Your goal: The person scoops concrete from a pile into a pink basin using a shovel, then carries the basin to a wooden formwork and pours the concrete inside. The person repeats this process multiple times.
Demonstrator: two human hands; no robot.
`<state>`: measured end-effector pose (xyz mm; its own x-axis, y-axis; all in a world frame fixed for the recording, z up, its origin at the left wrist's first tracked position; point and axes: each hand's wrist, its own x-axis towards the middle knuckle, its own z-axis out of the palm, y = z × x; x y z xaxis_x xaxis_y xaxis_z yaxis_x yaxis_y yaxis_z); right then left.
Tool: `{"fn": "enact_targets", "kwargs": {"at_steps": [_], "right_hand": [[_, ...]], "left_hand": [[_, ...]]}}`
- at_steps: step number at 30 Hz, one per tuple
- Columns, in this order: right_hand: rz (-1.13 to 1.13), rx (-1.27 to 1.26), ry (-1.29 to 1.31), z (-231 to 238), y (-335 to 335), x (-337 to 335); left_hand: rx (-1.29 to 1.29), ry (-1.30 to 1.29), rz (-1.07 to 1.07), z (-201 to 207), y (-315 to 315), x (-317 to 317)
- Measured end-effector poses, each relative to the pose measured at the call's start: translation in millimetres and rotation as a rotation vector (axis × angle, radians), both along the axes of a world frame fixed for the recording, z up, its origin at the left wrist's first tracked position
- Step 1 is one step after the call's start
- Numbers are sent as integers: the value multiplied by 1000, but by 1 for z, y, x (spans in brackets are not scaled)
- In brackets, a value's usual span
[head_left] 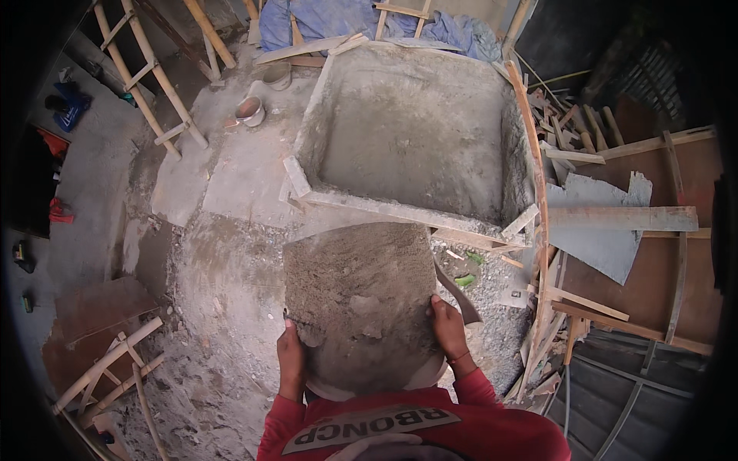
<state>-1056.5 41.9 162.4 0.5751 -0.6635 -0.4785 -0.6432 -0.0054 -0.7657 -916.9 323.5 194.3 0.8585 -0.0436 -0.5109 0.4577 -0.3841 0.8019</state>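
A broad, mortar-crusted grey board (361, 292) is in front of my body, its far edge reaching toward the low wall of a square concrete basin (327, 196). My left hand (291, 357) grips its left side, thumb up along the edge. On the opposite side my right hand (449, 326) holds the right edge, thumb on the upper face; a thin band circles that wrist. Most fingers of both hands are hidden beneath the board. Its surface is rough, with a paler lump of mortar near the middle. A dark curved strip (460, 293) shows just beyond its right edge.
Two buckets (250, 111) (277, 75) stand left of the basin. A bamboo ladder (150, 73) rises at the far left. Wooden planks (538, 165) and scrap timber line the right side. Bamboo poles (115, 357) lie at the near left. Gravel (500, 330) covers ground on the right.
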Motion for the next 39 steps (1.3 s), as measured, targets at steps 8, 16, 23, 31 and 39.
{"fn": "enact_targets", "kwargs": {"at_steps": [8,16,23,31,39], "right_hand": [[-149,399,53,-62,-113,113],[462,254,313,-187,-299,267],[1064,-342,576,-233,-334,315],[207,-65,184,-229,-319,285],[-464,212,238,-303,-251,257]], "left_hand": [[74,337,-281,-39,-118,213],[-269,705,-123,-186,-251,463],[-206,709,95,-228,-267,495],[-403,598,170,-240,-243,448],[-56,769,83,-225,-251,364]]}}
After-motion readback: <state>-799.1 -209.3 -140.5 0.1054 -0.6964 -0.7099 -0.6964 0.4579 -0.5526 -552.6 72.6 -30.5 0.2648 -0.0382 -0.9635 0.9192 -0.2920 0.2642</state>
